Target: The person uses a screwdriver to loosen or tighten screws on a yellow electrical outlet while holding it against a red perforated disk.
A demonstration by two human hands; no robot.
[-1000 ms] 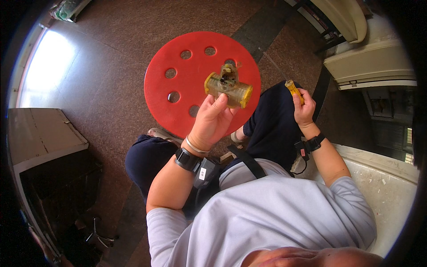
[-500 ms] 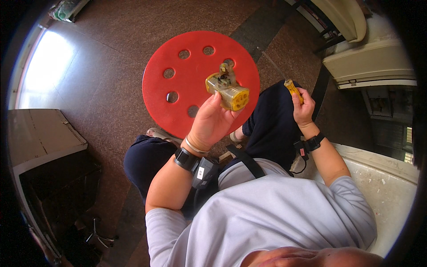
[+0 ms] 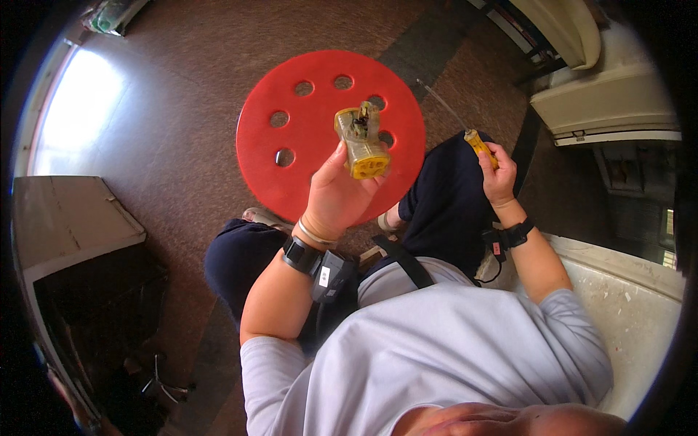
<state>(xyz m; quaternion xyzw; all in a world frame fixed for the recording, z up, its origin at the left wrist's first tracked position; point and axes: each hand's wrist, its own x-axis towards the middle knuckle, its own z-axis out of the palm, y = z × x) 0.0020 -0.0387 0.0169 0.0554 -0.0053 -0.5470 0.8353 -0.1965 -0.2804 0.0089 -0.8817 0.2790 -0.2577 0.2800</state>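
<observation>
My left hand holds up a clear-and-yellow plastic socket housing above a round red stool. Its yellow end, with slots in it, faces me. Small dark and metal parts show at a raised piece on its far side. My right hand is wrapped round the yellow handle of a screwdriver, over my right thigh. The screwdriver's long thin shaft points away and to the left, its tip apart from the housing.
The stool top has a ring of round holes and stands between my knees. At the left is a dark cabinet with a brown top. Cream-coloured furniture stands at the far right, and a worn pale surface lies beside me.
My left hand has moved slightly left and turned the socket housing, so its slotted end faces me more squarely. My right hand with the screwdriver has hardly moved.
</observation>
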